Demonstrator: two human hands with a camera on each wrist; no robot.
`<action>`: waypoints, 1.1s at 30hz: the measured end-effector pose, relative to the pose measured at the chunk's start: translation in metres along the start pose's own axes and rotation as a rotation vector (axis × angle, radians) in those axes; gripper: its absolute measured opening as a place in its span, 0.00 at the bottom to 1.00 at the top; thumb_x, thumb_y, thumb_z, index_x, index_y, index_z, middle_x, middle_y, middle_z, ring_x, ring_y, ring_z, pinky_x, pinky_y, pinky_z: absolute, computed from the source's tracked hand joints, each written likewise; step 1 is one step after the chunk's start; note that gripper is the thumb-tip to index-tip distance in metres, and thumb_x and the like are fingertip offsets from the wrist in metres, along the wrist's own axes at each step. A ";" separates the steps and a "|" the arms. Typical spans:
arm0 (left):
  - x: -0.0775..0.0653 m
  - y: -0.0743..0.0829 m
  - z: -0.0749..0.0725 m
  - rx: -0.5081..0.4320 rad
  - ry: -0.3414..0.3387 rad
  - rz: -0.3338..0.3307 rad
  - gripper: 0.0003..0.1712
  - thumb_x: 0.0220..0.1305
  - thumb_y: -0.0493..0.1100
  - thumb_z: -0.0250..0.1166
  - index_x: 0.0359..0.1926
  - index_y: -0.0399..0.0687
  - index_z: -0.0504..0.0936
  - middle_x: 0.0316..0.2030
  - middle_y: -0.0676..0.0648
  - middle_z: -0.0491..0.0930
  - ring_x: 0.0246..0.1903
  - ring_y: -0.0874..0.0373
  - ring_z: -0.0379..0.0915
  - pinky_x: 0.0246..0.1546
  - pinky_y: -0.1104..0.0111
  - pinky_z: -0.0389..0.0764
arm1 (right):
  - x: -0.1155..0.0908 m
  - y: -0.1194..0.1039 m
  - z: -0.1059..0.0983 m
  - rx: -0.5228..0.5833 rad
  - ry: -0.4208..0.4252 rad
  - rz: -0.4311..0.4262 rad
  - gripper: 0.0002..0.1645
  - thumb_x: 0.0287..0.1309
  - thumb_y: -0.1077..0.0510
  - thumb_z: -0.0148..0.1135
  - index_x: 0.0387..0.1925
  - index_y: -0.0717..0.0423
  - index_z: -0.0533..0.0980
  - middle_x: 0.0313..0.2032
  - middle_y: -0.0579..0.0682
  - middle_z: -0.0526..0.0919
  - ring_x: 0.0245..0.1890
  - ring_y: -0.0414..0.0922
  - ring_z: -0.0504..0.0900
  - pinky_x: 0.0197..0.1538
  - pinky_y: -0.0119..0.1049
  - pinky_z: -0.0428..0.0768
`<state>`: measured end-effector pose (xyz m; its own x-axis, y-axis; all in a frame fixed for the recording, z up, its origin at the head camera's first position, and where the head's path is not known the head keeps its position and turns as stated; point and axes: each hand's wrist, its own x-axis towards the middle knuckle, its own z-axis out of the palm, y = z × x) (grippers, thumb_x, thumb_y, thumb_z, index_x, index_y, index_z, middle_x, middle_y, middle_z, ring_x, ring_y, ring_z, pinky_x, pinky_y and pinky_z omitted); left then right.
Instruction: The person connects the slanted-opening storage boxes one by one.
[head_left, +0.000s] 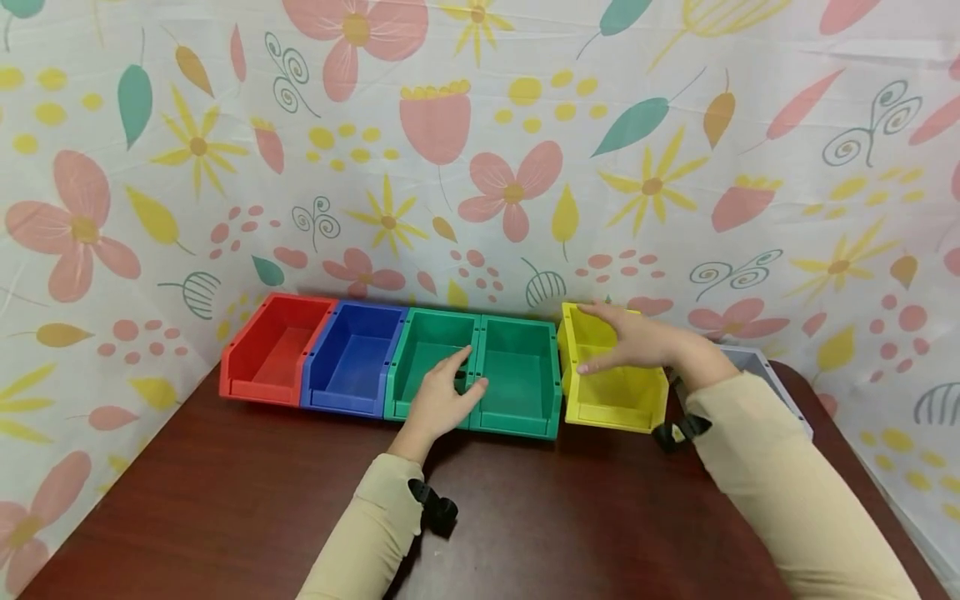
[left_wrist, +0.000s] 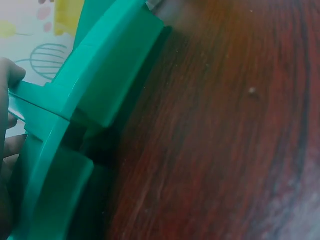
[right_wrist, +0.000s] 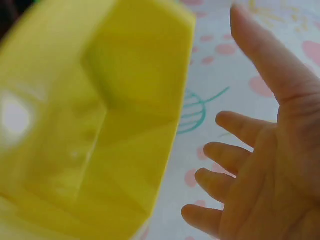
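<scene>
My left hand [head_left: 441, 402] is over the adjoining walls of the left green bin [head_left: 429, 333] and the right green bin [head_left: 519, 375]. In the left wrist view, its thumb and fingers [left_wrist: 14, 146] lie either side of that seam, loosely bent; whether they press the plastic is hard to tell. My right hand [head_left: 637, 337] hovers over the yellow bin [head_left: 618, 392], fingers spread. The right wrist view has that palm facing the yellow bin [right_wrist: 135, 145], with wallpaper showing between hand and rim. The yellow bin stands slightly askew, a gap apart from the green pair.
Left of the green bins, a blue bin [head_left: 356, 358] and a red bin [head_left: 277, 350] stand side by side. A grey bin [head_left: 757, 367] is partly hidden behind the right forearm. Flowered cloth [head_left: 525, 100] hangs behind the dark wooden table [head_left: 225, 492].
</scene>
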<state>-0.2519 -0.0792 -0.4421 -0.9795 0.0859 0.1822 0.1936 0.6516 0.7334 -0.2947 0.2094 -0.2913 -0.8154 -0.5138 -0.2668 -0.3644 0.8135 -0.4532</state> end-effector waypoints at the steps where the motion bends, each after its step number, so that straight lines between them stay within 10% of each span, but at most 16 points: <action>1: 0.000 0.000 0.000 0.002 -0.003 0.001 0.37 0.62 0.61 0.57 0.71 0.63 0.60 0.66 0.46 0.66 0.64 0.46 0.64 0.56 0.47 0.72 | 0.004 0.000 -0.003 0.004 -0.019 0.006 0.63 0.45 0.35 0.68 0.74 0.55 0.46 0.73 0.64 0.40 0.71 0.66 0.44 0.66 0.67 0.51; 11: -0.003 0.000 0.000 0.010 -0.042 -0.003 0.39 0.62 0.64 0.55 0.71 0.62 0.59 0.67 0.47 0.65 0.65 0.47 0.63 0.58 0.48 0.71 | 0.029 0.001 -0.009 -0.017 -0.196 0.103 0.71 0.38 0.35 0.73 0.75 0.54 0.42 0.72 0.68 0.30 0.70 0.70 0.34 0.65 0.71 0.44; 33: -0.002 0.000 -0.002 0.021 -0.026 0.001 0.39 0.61 0.65 0.55 0.71 0.64 0.58 0.66 0.45 0.66 0.64 0.46 0.65 0.55 0.48 0.73 | 0.039 0.003 0.001 -0.070 -0.178 0.105 0.72 0.37 0.34 0.73 0.75 0.54 0.42 0.72 0.68 0.32 0.70 0.69 0.37 0.64 0.69 0.51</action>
<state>-0.2503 -0.0810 -0.4412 -0.9805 0.1057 0.1656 0.1934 0.6670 0.7195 -0.3275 0.1917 -0.3038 -0.7604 -0.4600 -0.4585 -0.3169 0.8790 -0.3563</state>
